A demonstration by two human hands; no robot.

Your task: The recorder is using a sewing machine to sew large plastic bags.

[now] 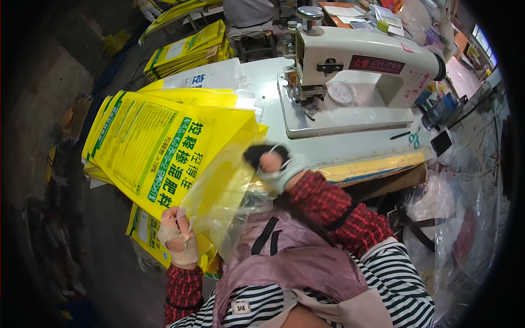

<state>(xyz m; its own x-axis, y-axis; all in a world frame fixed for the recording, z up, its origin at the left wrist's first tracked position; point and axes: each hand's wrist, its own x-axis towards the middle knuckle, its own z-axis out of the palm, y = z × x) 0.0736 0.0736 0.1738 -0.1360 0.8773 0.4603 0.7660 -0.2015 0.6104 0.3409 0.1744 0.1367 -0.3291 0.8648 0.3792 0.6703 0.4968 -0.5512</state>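
Observation:
My left hand [179, 240], wrapped in beige cloth over the palm and wrist, pinches the near edge of a yellow printed plastic sack [147, 147]. A clear plastic liner [232, 186] sticks out of the sack's right side, creased and see-through. Just right of the liner is my right hand [278, 167], smeared by motion, with pale wrapping and something black over the fingers. Whether its fingers hold anything is hidden by the blur. More yellow sacks [101, 136] lie beneath the top one at the table's left end.
A white industrial sewing machine [361, 65] stands on the pale table [262, 82]. Green-handled scissors [414, 140], a pen [400, 135] and a dark phone-like slab [441, 143] lie to its right. Further sacks [188, 52] are stacked behind. Crumpled clear plastic [437, 202] hangs at right.

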